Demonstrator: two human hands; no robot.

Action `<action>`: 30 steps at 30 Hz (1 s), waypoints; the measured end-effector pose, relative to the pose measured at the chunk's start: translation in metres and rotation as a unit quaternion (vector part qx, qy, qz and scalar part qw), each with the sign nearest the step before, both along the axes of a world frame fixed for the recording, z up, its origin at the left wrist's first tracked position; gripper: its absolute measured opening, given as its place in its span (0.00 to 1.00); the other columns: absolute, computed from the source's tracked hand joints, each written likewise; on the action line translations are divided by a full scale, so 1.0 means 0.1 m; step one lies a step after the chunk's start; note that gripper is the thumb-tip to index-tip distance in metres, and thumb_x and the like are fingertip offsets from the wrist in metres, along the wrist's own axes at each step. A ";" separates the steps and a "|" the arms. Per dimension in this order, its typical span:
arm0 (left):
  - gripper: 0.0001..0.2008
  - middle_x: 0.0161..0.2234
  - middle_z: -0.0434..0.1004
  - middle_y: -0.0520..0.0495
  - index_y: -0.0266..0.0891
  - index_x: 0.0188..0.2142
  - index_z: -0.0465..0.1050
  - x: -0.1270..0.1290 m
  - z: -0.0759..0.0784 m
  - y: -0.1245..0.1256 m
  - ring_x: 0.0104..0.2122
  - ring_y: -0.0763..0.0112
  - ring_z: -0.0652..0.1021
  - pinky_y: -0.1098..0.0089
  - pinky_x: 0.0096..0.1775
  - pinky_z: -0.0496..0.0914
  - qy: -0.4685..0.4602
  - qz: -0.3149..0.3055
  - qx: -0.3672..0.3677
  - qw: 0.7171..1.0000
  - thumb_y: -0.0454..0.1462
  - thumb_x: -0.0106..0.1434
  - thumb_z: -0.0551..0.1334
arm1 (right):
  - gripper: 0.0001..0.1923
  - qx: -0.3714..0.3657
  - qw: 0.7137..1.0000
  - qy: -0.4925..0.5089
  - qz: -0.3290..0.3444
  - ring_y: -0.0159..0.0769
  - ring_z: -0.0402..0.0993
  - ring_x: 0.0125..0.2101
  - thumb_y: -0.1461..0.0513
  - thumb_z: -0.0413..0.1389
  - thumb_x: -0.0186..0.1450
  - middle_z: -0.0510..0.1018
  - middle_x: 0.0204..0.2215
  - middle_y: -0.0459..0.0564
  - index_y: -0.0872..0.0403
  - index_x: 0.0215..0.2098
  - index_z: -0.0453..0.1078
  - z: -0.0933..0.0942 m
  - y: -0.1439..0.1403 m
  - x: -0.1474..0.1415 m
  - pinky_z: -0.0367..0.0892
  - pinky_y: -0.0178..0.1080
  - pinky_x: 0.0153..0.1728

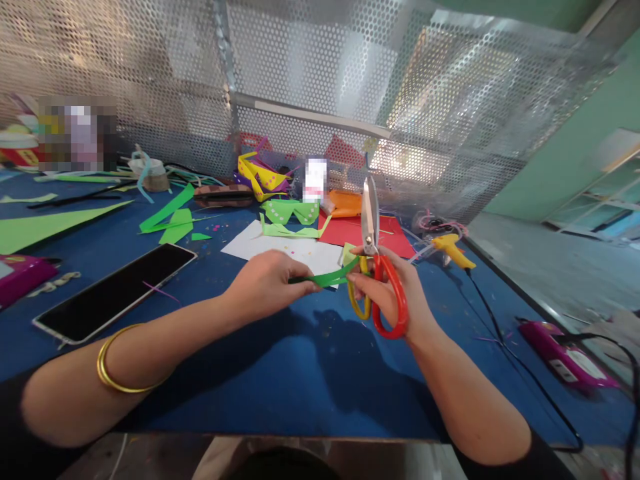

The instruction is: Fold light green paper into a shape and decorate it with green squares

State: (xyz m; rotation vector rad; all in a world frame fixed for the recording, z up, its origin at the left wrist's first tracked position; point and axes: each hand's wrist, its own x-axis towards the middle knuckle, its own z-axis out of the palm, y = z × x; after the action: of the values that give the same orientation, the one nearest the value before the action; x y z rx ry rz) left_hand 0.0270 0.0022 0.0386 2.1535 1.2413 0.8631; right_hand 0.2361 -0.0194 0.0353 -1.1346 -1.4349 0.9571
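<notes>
My left hand (267, 283) pinches one end of a thin green paper strip (327, 277) above the blue table (280, 373). My right hand (393, 297) grips scissors (373, 253) with one orange and one yellow handle loop; the blades point straight up and look closed. The far end of the strip reaches the fingers of my right hand at the scissor handles. A gold bangle (113, 363) sits on my left forearm.
A phone (115, 293) lies at left. White paper (285, 250), red paper (365, 233) and green cut-outs (290, 213) lie beyond the hands. A yellow glue gun (453, 250) with its cord is at right, and a magenta device (565, 353). A perforated metal screen (320, 80) stands behind.
</notes>
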 end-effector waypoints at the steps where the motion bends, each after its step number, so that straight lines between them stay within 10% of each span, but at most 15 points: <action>1: 0.07 0.19 0.77 0.51 0.46 0.22 0.80 0.02 0.00 -0.01 0.24 0.65 0.75 0.70 0.32 0.67 -0.013 -0.013 -0.050 0.999 0.43 0.53 0.68 | 0.17 0.002 1.000 0.008 -0.001 0.31 0.69 0.18 0.59 0.64 0.53 0.71 0.19 0.38 0.51 0.41 0.68 -0.01 0.00 -0.01 0.65 0.37 0.21; 10: 0.05 0.23 0.81 0.45 0.41 0.22 0.80 0.11 0.03 -0.07 0.22 0.68 0.78 0.73 0.25 0.69 -0.200 -0.015 -0.311 0.929 0.39 0.51 0.69 | 0.15 -0.002 0.998 -0.005 -0.061 0.29 0.68 0.18 0.60 0.62 0.56 0.73 0.21 0.41 0.55 0.41 0.68 0.01 0.02 0.01 0.60 0.33 0.19; 21: 0.04 0.26 0.83 0.48 0.39 0.26 0.79 0.09 0.04 -0.06 0.24 0.75 0.79 0.79 0.27 0.71 -0.295 -0.053 -0.367 0.880 0.33 0.50 0.71 | 0.19 -0.040 0.997 0.060 -0.042 0.29 0.69 0.18 0.58 0.64 0.54 0.72 0.18 0.40 0.56 0.42 0.69 -0.06 0.08 0.04 0.64 0.33 0.20; 30: 0.07 0.23 0.81 0.51 0.38 0.29 0.79 -0.04 0.11 0.09 0.22 0.76 0.78 0.80 0.23 0.68 -0.328 0.037 -0.298 0.896 0.33 0.49 0.72 | 0.26 -0.004 0.998 -0.049 -0.042 0.29 0.68 0.20 0.45 0.60 0.57 0.72 0.23 0.44 0.56 0.43 0.72 0.02 0.06 0.10 0.65 0.33 0.19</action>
State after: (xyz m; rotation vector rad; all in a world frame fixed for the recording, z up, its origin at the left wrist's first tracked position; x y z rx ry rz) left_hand 0.0232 0.0108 0.0499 1.1893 1.0436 0.9665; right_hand 0.2459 -0.0134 0.0375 -1.2530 -1.4510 0.8574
